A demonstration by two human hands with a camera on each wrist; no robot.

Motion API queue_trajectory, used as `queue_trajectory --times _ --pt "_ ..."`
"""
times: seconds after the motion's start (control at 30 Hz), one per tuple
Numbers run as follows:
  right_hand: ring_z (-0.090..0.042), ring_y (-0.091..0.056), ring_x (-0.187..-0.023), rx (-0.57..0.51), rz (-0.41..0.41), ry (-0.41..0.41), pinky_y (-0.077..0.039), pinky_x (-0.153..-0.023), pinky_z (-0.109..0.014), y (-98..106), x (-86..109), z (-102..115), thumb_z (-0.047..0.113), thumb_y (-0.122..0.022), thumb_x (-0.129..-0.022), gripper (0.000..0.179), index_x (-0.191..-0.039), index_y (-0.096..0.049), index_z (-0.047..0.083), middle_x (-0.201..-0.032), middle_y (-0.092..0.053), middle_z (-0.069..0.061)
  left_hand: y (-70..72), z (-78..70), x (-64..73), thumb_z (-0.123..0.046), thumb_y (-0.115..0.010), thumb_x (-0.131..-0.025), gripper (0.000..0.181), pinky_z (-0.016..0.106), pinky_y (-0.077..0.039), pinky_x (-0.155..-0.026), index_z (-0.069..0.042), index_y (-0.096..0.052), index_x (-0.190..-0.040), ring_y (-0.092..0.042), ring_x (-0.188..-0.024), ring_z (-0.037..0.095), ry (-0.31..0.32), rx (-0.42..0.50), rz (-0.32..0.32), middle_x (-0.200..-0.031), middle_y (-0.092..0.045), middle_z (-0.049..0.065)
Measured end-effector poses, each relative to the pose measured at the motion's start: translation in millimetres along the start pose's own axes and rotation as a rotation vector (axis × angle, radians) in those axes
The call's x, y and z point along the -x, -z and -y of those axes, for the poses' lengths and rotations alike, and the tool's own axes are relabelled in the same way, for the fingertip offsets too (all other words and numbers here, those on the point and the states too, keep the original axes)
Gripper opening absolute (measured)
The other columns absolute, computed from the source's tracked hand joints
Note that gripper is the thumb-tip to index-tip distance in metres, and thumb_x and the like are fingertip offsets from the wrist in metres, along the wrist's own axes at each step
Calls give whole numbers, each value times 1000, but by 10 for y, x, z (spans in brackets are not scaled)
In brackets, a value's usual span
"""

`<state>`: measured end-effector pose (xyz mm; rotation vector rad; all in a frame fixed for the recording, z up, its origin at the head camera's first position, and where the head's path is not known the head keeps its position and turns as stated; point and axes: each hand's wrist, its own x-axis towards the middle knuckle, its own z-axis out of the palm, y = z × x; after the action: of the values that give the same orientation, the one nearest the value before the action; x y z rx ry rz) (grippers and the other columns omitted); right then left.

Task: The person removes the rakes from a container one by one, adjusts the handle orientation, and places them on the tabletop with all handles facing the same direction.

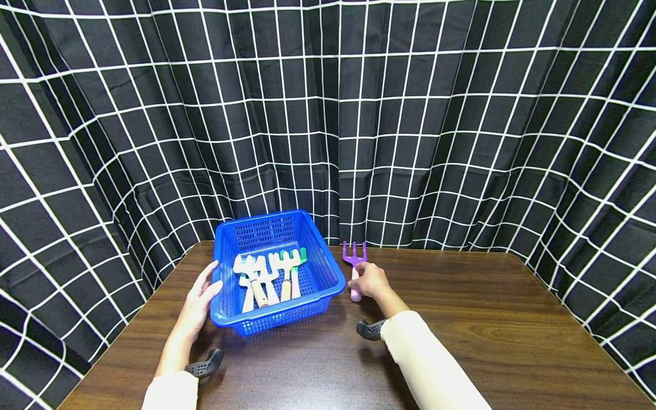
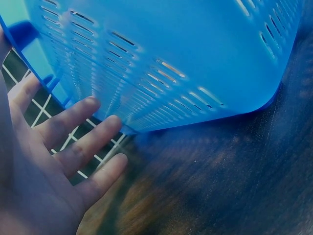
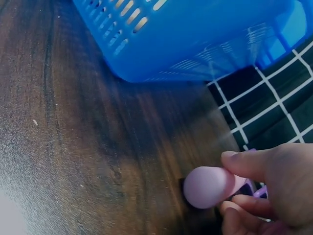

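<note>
My right hand [image 1: 372, 279] pinches the pale pink handle of a purple three-pronged hand fork [image 1: 355, 259], just right of the blue basket [image 1: 328, 296]. In the right wrist view, the rounded handle end [image 3: 203, 188] points out from between thumb and fingers. My left hand [image 1: 197, 299] is at the basket's left rim, thumb and forefinger touching it. Seen from the left wrist, its other fingers [image 2: 90, 147] are spread and fairly straight alongside the perforated wall. Inside the basket lie several hand forks [image 1: 266, 276] with white or green heads and pale or tan handles, partly overlapping.
Everything stands on a brown wood-grain table [image 1: 461, 330]. Behind it and along both sides hangs a black curtain [image 1: 410, 125] with a white grid. A dark curved device [image 1: 370, 329] sits at my right wrist, and a similar one [image 1: 205, 365] at my left.
</note>
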<state>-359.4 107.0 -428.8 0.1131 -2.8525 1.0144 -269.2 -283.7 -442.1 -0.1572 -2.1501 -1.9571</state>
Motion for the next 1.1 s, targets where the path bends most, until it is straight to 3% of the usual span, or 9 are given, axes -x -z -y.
queue_trajectory --times 0.2,0.47,0.67,0.83,1.1 --pt "-41 -59 -108 -19 -56 24 -46 -91 -49 131 -31 29 11 -78 -77 48 -121 -63 -1 -115 -64 -25 -2 -6 -1 -18 -44 -104 53 30 -54 -77 -10 -24 -153 -65 -97 14 6 4 -6 -137 -40 35" --pt "-29 -61 -83 -105 -157 85 -47 -79 -44 295 -23 111 7 -77 -77 45 -120 -64 0 -86 -67 -12 1 -2 6 -18 -44 -104 53 28 -53 -78 -10 -25 -153 -63 -99 12 -3 -7 -7 -137 -40 34" --pt "-27 -62 -85 -209 -201 112 -47 -79 -43 374 101 244 9 -76 -79 40 -117 -65 1 -88 -68 -11 -8 -13 8 -18 -44 -104 53 28 -53 -78 -9 -25 -153 -63 -99 12 -6 -5 -5 -137 -40 34" --pt "-24 -60 -78 -289 -207 154 -46 -68 -33 380 226 408 7 -75 -81 36 -115 -66 2 -82 -64 -8 -13 -20 2 -18 -44 -104 53 30 -54 -77 -9 -25 -152 -65 -97 14 -5 4 -4 -137 -40 35" --pt "-25 -62 -80 -414 -234 230 -51 -68 -33 366 411 704 2 -72 -82 46 -126 -59 5 -93 -65 -14 -7 -11 1 -18 -44 -104 53 28 -53 -77 -10 -24 -153 -64 -97 13 2 12 -1 -138 -40 34"
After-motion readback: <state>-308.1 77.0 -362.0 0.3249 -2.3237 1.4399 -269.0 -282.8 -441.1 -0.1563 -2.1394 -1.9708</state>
